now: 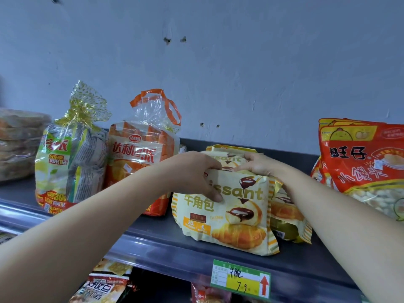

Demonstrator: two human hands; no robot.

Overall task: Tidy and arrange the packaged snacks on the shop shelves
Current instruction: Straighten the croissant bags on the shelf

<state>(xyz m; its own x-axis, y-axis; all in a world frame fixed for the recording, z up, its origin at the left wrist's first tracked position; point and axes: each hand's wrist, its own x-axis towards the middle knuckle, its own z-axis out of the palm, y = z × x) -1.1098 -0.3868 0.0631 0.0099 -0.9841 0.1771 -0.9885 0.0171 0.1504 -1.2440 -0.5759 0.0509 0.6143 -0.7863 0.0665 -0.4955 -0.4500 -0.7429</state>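
A cream and yellow croissant bag [231,217] stands upright on the top shelf [153,239], near its front edge. My left hand [194,173] grips the bag's top left corner, thumb across the printed front. My right hand [258,165] holds the top edge at the right, fingers curled over it. Behind it stands a second croissant bag [227,154], mostly hidden. A third one [288,219] leans behind the front bag at the right.
To the left stand an orange pie bag [140,154] and a green and yellow bag with a gold bow [70,162]. A red bag of small buns [367,167] stands at the right. A price tag [240,279] hangs on the shelf's front rail. More packets [105,285] lie on the shelf below.
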